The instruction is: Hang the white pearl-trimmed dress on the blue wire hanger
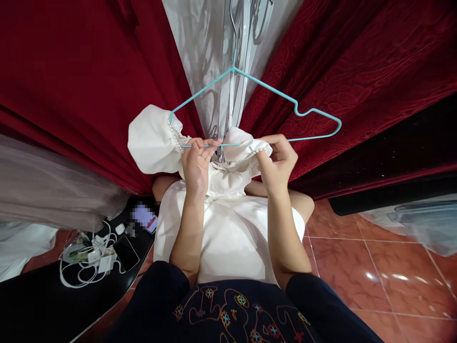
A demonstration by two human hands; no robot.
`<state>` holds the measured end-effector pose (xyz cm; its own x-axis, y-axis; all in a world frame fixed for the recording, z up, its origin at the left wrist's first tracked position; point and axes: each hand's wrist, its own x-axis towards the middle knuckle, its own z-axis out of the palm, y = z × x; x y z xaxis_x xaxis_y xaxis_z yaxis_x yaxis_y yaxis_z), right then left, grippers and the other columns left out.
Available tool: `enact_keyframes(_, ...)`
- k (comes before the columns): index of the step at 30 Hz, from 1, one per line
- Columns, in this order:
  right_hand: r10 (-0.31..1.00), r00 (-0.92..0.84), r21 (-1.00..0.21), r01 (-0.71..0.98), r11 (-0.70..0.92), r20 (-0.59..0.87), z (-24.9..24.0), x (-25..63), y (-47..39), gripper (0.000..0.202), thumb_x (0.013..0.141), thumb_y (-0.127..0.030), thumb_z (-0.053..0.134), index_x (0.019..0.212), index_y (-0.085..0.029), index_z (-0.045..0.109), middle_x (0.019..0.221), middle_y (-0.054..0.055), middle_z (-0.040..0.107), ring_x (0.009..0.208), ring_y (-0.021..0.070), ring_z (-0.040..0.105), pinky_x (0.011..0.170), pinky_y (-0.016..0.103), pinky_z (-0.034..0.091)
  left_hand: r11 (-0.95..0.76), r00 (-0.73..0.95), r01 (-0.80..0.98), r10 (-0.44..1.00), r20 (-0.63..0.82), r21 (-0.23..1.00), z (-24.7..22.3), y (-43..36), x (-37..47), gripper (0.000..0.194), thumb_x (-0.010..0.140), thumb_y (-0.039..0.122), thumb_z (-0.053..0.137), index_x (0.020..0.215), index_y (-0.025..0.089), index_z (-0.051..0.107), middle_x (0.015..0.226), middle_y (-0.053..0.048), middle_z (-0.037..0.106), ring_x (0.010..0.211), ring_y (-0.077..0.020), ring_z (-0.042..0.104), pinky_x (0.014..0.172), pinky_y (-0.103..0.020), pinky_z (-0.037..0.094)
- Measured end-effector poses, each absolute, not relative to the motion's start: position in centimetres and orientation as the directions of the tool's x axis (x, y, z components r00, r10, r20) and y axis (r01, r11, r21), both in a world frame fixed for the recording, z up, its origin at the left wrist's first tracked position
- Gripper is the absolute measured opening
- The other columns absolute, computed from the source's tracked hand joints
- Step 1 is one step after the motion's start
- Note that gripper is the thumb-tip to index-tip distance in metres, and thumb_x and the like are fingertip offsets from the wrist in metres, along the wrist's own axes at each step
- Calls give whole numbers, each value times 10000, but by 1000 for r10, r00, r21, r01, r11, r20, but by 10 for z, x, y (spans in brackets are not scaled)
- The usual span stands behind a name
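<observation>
A white dress [232, 233] with pearl-trimmed edges lies across the lap, its upper part raised in front of me. A light-blue clothes hanger [264, 85] is upright, with its left end inside the dress's puffed sleeve [153, 138]. My left hand [197, 164] is curled at the hanger's lower bar, close to the pearl edge; the bar crosses its fingers. My right hand [280, 162] pinches the pearl-trimmed edge of the other shoulder. That side of the dress is below the hanger's right arm, which is bare. The right fingertips are partly hidden by fabric.
Red curtains [89, 71] hang on both sides, with white straps [243, 62] between them. At lower left, a black bench top [39, 305] bears a dark phone [126, 253], a lit phone [145, 217] and tangled white cables [84, 276]. Red tiles [342, 267] cover the floor.
</observation>
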<state>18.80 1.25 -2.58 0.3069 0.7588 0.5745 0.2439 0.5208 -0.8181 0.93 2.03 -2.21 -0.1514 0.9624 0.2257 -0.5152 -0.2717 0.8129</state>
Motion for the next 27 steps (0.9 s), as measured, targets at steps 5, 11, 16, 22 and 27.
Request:
enact_keyframes(5,574,558,-796,331,507,599,-34,204,-2,153,790,-205,725,921,-198,646,814,-20,602,678,94,537,630,254,422,-439,-260,-450,898,356,777,-15,13,12,303,1030,450,602,845,230,505,808,-3,681,882,-183,766,1061,-417,597)
enact_keyframes(11,515,698,-852,283,440,498,-25,272,29,333,605,33,656,778,-204,498,713,-78,438,568,32,343,546,243,209,-466,-266,-409,884,385,785,-12,18,-5,295,1002,418,593,800,225,497,726,0,666,768,-180,734,950,-403,641)
enact_keyframes(16,472,655,-799,388,458,589,19,291,55,388,591,164,504,716,-202,462,716,-80,403,583,-4,264,577,244,156,-477,-257,-381,878,405,792,-11,18,-6,257,1001,372,564,795,232,498,722,2,664,759,-176,729,930,-388,644)
enact_keyframes(22,588,549,-804,437,404,594,32,288,69,410,593,166,542,732,-214,470,728,-82,467,552,-4,327,569,272,188,-497,-268,-328,865,425,804,-10,15,-6,298,1012,425,564,800,242,460,734,2,653,770,-179,729,944,-402,646)
enact_keyframes(27,641,591,-864,428,266,490,25,295,74,418,595,187,577,692,-211,491,638,-88,464,551,8,365,566,295,208,-453,-270,-283,883,383,845,-9,16,-9,329,1005,471,557,794,246,442,735,0,653,784,-185,734,979,-418,641)
